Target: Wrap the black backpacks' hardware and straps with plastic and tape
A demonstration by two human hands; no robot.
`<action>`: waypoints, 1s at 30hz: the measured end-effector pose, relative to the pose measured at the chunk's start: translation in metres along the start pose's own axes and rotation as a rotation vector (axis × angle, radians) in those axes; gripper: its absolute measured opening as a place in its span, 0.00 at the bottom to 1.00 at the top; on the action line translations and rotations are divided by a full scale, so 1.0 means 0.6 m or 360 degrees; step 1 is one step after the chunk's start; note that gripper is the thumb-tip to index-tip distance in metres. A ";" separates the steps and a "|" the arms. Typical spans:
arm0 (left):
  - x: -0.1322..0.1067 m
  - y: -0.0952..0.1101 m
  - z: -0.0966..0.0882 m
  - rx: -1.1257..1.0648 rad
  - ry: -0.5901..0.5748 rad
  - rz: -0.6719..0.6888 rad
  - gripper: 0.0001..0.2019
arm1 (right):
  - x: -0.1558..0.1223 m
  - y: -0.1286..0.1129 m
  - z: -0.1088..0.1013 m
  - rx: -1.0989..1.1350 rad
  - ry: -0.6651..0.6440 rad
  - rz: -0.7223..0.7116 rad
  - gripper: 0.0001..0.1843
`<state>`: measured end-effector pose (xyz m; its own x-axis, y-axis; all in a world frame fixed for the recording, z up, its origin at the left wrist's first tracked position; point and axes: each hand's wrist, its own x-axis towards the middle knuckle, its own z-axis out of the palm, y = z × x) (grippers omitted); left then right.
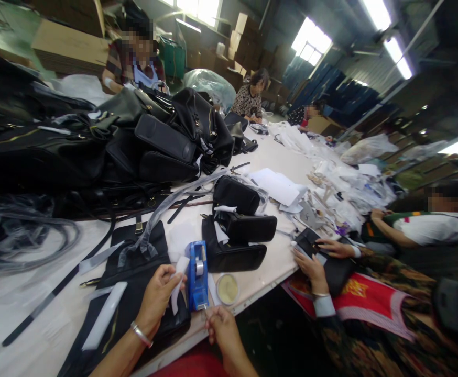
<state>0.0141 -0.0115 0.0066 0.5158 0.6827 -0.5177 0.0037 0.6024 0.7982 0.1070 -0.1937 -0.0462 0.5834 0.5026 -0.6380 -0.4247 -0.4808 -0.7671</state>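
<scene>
My left hand (pixel 159 297) pinches a folded strip of white paper (pixel 180 272) above a black bag (pixel 132 285) lying flat on the table. Close on its right stands a blue tape dispenser (pixel 196 277) with a roll of tape in it. At the dispenser's near end, the fingers of my right hand (pixel 221 327) are closed on the end of the tape (pixel 206 308), which is small and hard to see. Beside the dispenser is a round tub of yellowish paste (pixel 228 289). Another white paper roll (pixel 105 317) rests on the black bag.
Several small black bags (pixel 239 225) stand just beyond the dispenser. A large pile of black bags (pixel 154 136) fills the left. Wrapped straps (pixel 174 196) cross the table (pixel 48 298). At right, a co-worker's hands (pixel 311 267) hold a black bag; scraps (pixel 339 193) lie behind.
</scene>
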 end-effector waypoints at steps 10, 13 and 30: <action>0.008 -0.004 0.000 0.0002 -0.0012 -0.0028 0.18 | 0.035 0.010 0.007 -0.0199 -0.0056 -0.0036 0.08; 0.013 -0.005 0.006 -0.0018 -0.0048 0.0016 0.18 | 0.030 -0.032 -0.015 -0.0495 -0.0105 -0.0255 0.06; 0.020 -0.002 0.006 -0.0199 -0.0198 -0.0033 0.16 | 0.116 -0.312 -0.423 -0.0757 0.0262 -0.0936 0.16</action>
<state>0.0233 -0.0058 0.0005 0.6185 0.6181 -0.4852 -0.0874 0.6678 0.7392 0.4030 -0.2509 0.0700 0.7321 0.6756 -0.0876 0.3084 -0.4434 -0.8416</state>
